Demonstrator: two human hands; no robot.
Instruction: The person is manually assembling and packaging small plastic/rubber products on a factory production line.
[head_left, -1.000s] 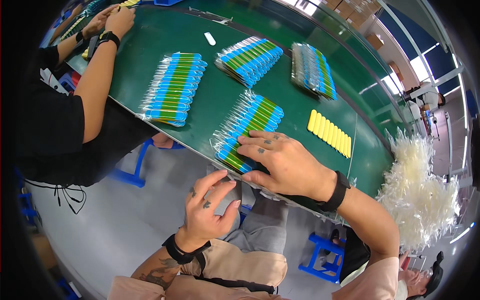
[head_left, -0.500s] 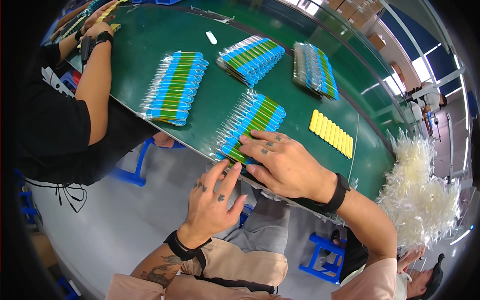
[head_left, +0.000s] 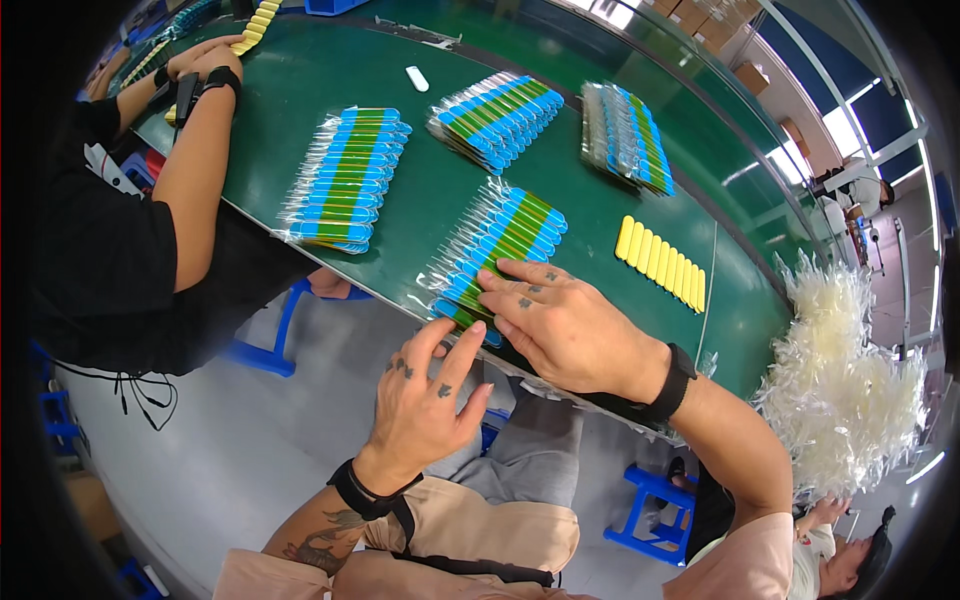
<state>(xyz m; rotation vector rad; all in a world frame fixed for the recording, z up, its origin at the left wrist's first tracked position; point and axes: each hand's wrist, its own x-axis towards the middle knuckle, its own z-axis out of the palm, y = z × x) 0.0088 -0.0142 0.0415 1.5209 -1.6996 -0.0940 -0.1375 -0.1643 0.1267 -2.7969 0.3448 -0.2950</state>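
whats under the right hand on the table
Beneath the right hand are the lower parts of the nearest row of blue-and-green wrapped strips; the rest extends beyond the fingers. Whatever lies directly under the palm is covered.

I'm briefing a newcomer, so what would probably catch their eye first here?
Probably the four fanned stacks of film-wrapped blue-and-green strips on the green table, the nearest one under the right hand. Next, the row of yellow strips to its right, then the big heap of translucent plastic at the far right.
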